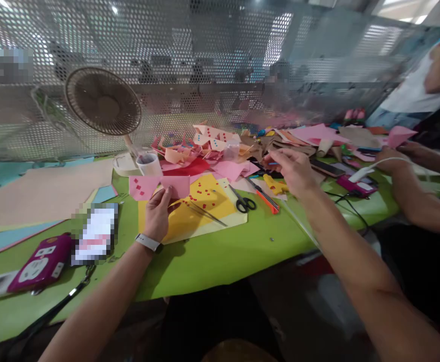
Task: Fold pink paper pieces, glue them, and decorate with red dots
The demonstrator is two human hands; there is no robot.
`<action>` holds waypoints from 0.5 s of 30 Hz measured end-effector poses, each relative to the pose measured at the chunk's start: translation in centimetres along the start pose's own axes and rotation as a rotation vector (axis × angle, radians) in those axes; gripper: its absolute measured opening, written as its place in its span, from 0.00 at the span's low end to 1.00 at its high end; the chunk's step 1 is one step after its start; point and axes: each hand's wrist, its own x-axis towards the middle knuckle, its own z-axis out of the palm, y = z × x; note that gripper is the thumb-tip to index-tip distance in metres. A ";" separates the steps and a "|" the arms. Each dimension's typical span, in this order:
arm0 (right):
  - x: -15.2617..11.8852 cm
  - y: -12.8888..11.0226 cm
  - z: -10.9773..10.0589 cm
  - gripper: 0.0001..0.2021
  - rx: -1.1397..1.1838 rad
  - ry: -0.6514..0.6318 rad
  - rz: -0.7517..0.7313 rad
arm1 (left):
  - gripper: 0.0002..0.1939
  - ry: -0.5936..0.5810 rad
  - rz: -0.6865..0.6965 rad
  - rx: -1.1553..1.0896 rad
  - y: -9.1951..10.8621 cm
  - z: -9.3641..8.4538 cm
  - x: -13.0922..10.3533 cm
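Paper, pink (pixel 148 184), head view: clamped between thumb and fingers of the left hand (pixel 157 213), apparently held right of its red diamonds to leave them uncovered. Right hand (pixel 297 173): fingers bent; whether clamped on anything, cannot tell. Yellow sheet (pixel 178 224), beneath left fingers: bears loose red pieces (pixel 204 192), perhaps for contrast. White cup (pixel 154 170), beyond left fingers: contents unclear.

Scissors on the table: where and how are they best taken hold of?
Probably by the black handle loops, with the right hand coming from the near side. The scissors lie flat, loops toward the wearer, blades pointing away and left. The orange cutter close to the right makes that side look tighter.
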 end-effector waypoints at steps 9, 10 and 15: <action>-3.4 3.6 -7.1 0.18 -0.418 -0.162 0.220 | 0.20 0.038 0.024 0.003 -0.2 -0.3 0.7; -3.5 3.7 -7.5 0.17 -0.496 -0.199 0.212 | 0.20 0.040 0.023 0.007 -0.2 -0.3 0.7; -2.9 5.0 -9.5 0.12 -0.983 -0.281 0.064 | 0.20 0.046 0.023 0.005 -0.2 -0.4 0.8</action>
